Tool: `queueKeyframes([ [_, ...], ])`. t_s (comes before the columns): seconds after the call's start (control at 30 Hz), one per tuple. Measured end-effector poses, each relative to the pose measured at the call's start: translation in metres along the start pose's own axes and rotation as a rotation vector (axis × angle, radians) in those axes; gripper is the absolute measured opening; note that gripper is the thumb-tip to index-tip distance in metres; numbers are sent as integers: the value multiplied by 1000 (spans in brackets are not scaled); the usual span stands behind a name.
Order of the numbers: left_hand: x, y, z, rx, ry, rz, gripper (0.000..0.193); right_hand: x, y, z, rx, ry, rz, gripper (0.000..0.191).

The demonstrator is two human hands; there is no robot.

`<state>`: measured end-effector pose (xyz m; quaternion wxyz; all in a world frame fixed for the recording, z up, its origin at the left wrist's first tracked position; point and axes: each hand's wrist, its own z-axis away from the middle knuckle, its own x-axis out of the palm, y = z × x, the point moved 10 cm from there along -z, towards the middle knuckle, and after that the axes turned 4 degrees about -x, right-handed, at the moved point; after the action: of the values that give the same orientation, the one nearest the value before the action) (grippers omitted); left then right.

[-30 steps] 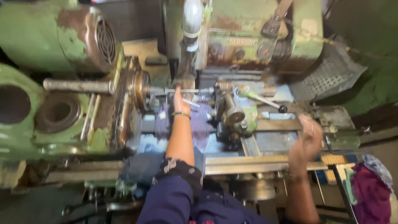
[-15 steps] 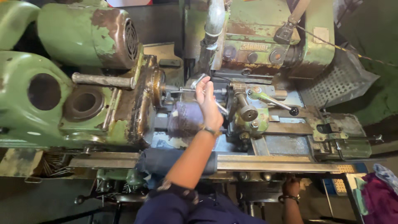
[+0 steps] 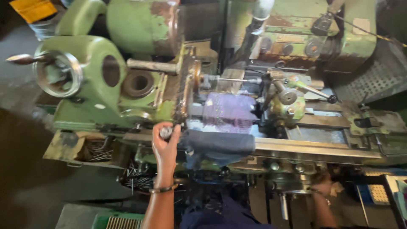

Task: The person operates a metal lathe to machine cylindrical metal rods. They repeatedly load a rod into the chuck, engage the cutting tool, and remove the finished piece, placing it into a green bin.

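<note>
I look down on an old green lathe (image 3: 89,106). My left hand (image 3: 165,148) is closed around a round metal knob (image 3: 165,132) at the machine's front, just below the chuck (image 3: 188,85). A thin metal rod (image 3: 233,79) runs from the chuck towards the tool post (image 3: 288,99). My right hand (image 3: 324,186) is low at the lathe's front right, in shadow under the carriage; its fingers are too dark to read. A purple cloth (image 3: 229,112) lies on the bed, and a dark blue cloth (image 3: 220,144) hangs over the front rail.
A handwheel (image 3: 57,74) with a long handle sticks out at the far left. A tray of thin metal rods (image 3: 95,150) sits below the headstock. A perforated metal guard (image 3: 381,76) stands at the right, and a lever with a black ball (image 3: 311,91) projects from the tool post.
My left hand left the rod by the chuck and came down to the front knob. My right hand dropped from the carriage side to under the front. The view shifted left.
</note>
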<state>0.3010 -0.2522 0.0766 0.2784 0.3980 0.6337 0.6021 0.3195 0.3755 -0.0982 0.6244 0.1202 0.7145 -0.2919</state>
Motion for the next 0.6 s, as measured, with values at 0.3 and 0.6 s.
queueKeyframes([
  [0.3,-113,-54,125,19,43,-657,28,127,-275,334,254,-1174,-1446,18],
  [0.6,-171,-43,207,177,68,-808,30,88,-330,455,-133,-1169,-1360,39],
])
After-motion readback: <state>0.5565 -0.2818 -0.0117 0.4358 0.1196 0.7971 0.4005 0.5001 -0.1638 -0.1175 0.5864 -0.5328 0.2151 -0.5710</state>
